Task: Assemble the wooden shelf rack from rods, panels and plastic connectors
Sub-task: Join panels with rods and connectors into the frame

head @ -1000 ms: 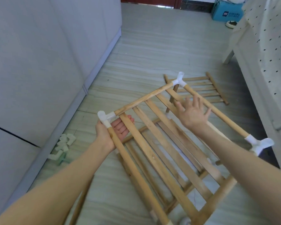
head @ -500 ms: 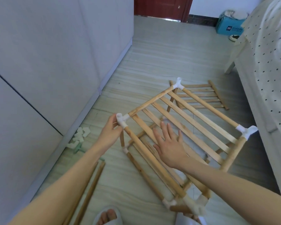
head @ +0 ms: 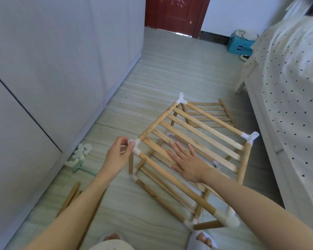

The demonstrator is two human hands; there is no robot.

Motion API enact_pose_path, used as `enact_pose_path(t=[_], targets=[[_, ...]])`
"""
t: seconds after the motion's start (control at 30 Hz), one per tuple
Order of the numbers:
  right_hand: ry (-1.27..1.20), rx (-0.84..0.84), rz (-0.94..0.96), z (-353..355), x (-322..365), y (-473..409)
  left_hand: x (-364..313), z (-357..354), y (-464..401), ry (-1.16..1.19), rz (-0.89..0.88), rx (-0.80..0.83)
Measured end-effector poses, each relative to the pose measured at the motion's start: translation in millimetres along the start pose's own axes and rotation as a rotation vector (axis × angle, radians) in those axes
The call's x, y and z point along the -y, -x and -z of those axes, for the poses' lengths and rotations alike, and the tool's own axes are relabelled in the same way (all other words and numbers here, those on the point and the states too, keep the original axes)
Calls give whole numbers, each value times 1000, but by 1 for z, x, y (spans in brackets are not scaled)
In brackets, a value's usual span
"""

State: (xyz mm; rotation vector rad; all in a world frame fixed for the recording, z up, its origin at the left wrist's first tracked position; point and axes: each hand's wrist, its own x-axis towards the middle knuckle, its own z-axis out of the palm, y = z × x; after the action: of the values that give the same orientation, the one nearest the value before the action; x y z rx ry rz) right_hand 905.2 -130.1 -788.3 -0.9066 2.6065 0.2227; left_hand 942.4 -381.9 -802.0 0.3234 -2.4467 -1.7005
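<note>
Pinching the white corner connector (head: 134,144) at 9 o'clock, left hand (head: 117,157) steadies the rack (head: 197,141); right hand (head: 187,163) lies flat, fingers straight, on the slats, likely seating that panel.

Both my forearms are bare from wrist to the frame edge; no sleeve, watch, band or ring shows on either. My left hand (head: 117,157) and right hand (head: 188,164) carry no glove. The nails I can see on my right fingers (head: 177,147) are short and unpainted. At the lower edge, my feet sit in pale open-toe slippers: the left slipper (head: 110,244) has a fuzzy cream upper, the right slipper (head: 203,240) a smoother whitish strap, with toes showing.
</note>
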Motion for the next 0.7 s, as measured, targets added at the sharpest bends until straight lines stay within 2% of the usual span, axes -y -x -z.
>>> enact_pose_path(t=[0.1, 0.3, 0.4, 0.5, 0.57, 0.7], targets=[[7, -19, 0, -4, 0, 2, 2, -5, 14, -3, -28, -69], [-21, -22, -18, -9, -17, 12, 8, -20, 50, -54, -87, -98], [-178, -1, -46, -4, -19, 9, 5, -25, 55, -36, -65, -80], [-377, -84, -209, -6, 0, 6, 5, -32, 60, -52, -26, 27], [-379, -149, -313, -16, 17, 8, 9, -36, 67, -37, -31, 145], [-316, -173, -309, -25, 24, 9, 18, -36, 69, -7, -2, 298]])
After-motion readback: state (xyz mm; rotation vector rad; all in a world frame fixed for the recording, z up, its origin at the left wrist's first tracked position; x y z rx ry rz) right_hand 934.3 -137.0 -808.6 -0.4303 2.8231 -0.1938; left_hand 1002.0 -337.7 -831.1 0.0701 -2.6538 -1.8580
